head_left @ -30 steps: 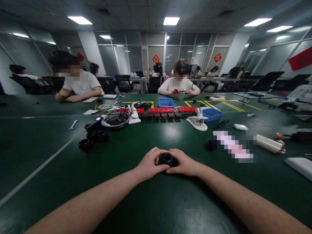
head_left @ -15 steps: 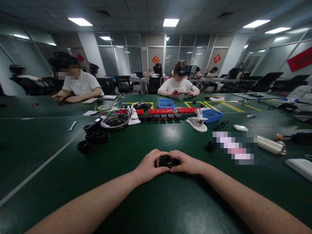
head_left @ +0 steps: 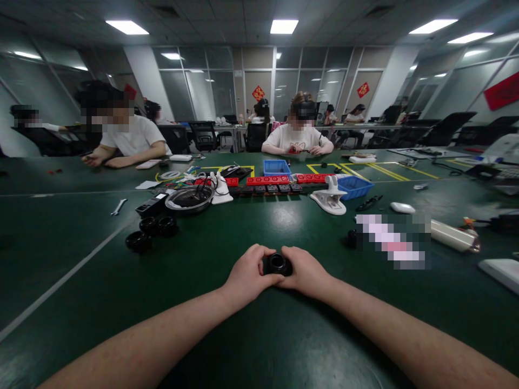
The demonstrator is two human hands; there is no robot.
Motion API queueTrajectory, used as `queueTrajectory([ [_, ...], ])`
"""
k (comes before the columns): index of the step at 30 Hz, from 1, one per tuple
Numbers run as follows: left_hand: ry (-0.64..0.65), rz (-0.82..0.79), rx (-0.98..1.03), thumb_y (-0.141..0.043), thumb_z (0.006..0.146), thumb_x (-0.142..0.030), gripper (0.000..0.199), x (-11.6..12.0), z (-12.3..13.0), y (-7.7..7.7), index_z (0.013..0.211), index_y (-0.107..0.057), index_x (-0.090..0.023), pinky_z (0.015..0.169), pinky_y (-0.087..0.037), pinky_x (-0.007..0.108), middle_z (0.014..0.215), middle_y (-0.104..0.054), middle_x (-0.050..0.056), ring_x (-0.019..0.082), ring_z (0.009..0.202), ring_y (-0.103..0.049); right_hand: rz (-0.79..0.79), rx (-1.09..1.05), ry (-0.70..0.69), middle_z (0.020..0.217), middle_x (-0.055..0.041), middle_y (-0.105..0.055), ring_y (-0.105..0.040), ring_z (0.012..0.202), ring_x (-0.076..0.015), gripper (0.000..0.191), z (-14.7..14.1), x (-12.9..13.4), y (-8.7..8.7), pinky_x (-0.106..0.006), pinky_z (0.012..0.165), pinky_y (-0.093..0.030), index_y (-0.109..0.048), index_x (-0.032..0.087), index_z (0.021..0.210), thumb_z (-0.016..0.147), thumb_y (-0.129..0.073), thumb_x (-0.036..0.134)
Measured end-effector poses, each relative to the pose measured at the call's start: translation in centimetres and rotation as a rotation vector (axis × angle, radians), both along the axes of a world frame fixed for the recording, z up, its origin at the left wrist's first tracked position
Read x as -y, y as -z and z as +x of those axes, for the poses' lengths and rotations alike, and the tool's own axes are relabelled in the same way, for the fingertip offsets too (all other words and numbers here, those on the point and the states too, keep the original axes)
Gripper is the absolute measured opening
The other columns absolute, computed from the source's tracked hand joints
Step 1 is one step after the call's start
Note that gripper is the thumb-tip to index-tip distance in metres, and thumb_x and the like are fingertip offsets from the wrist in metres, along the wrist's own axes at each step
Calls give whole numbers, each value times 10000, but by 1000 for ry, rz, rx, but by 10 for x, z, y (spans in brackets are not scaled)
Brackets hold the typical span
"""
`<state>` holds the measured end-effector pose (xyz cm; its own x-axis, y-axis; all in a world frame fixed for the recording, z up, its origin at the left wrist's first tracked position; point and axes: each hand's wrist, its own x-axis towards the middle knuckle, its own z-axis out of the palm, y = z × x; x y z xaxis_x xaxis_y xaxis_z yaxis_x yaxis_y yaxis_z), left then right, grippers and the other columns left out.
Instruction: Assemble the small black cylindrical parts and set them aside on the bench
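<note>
On the green table right before me is a round black ring-shaped part [head_left: 278, 263], its opening facing up. My left hand [head_left: 248, 275] curls round its left side, the thumb lying across the near edge. From the right, my right hand [head_left: 305, 273] wraps it, with its fingers pressed to the side and its thumb near the left thumb. The underside of the part is hidden. Three similar black ring parts [head_left: 138, 241] stand grouped at the left. Another small black piece [head_left: 352, 239] lies to the right of my hands.
Ahead lie a metal bowl [head_left: 190, 201], red and black strips [head_left: 267, 180], a white clip stand [head_left: 330, 199] and blue bins [head_left: 277, 168] [head_left: 354, 187]. A wrench [head_left: 119, 207] is at left, a beige cylinder [head_left: 453, 236] at right. Two people [head_left: 298, 138] [head_left: 132, 138] sit across the table.
My right hand has closed in further round the right side of the black part, and its fingers have shifted. The view has tilted slightly. Both hands still hold the part.
</note>
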<state>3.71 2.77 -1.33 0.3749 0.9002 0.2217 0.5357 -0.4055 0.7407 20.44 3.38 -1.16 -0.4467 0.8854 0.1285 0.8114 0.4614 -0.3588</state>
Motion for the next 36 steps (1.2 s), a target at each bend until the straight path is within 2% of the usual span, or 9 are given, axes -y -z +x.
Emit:
queueTrajectory([
  [3, -2, 5, 19, -705, 567, -256, 377, -2, 0, 2, 892, -531, -178, 504, -340, 205, 712, -420, -42, 94, 549, -414, 109, 84, 51, 693, -37, -526, -475, 654, -184, 444, -4, 4, 0, -282, 571, -318, -496, 160, 720, 572, -597, 565],
  [5, 51, -4, 43, -695, 582, -252, 383, -4, -1, 1, 919, -530, -178, 507, -349, 201, 749, -426, -31, 93, 564, -417, 111, 53, 0, 760, -54, -536, -482, 719, -205, 518, -2, 4, -2, -305, 622, -334, -516, 157, 793, 544, -595, 604],
  [8, 143, -20, 62, -665, 625, -262, 383, -7, -4, -1, 976, -529, -194, 505, -353, 193, 768, -417, -26, 87, 567, -412, 3, -81, -167, 861, -51, -535, -480, 789, -196, 516, 6, -3, -4, -301, 675, -354, -515, 167, 932, 571, -640, 514],
  [10, 184, -29, 65, -651, 644, -268, 383, -7, -6, -2, 1001, -527, -208, 505, -355, 189, 771, -414, -27, 81, 559, -409, -91, -143, -268, 864, -39, -539, -478, 803, -185, 429, 12, -8, -5, -291, 694, -362, -528, 165, 936, 613, -652, 419],
  [13, 219, -31, 77, -645, 654, -260, 393, -8, -7, -1, 1025, -521, -225, 512, -360, 187, 792, -422, -25, 76, 559, -414, -192, -185, -347, 862, -32, -544, -473, 821, -182, 327, 18, -13, -6, -294, 722, -366, -555, 155, 915, 651, -644, 327],
  [16, 221, -22, 79, -648, 652, -244, 429, -8, -7, 1, 1057, -506, -235, 526, -367, 189, 800, -426, -24, 79, 572, -423, -252, -218, -378, 899, -32, -544, -468, 851, -184, 313, 21, -15, -7, -302, 756, -363, -560, 154, 940, 662, -640, 274],
  [26, 221, -16, 60, -644, 654, -250, 415, -6, -8, -1, 1050, -519, -233, 544, -372, 198, 815, -444, -18, 87, 587, -437, -279, -249, -383, 891, -29, -549, -476, 840, -180, 305, 20, -15, -10, -296, 758, -364, -570, 140, 939, 658, -638, 239],
  [32, 206, -30, 43, -643, 652, -239, 401, -6, -7, -5, 1036, -528, -230, 548, -369, 202, 789, -441, -21, 92, 590, -437, -266, -215, -307, 840, -18, -543, -477, 811, -180, 283, 18, -12, -11, -283, 717, -372, -572, 144, 882, 635, -657, 254],
  [36, 160, -49, 48, -666, 630, -280, 383, -2, -4, -5, 987, -546, -214, 522, -355, 198, 764, -432, -25, 94, 580, -428, -238, -188, -243, 816, -13, -539, -480, 778, -176, 341, 16, -10, -9, -265, 665, -372, -558, 155, 871, 594, -684, 309],
])
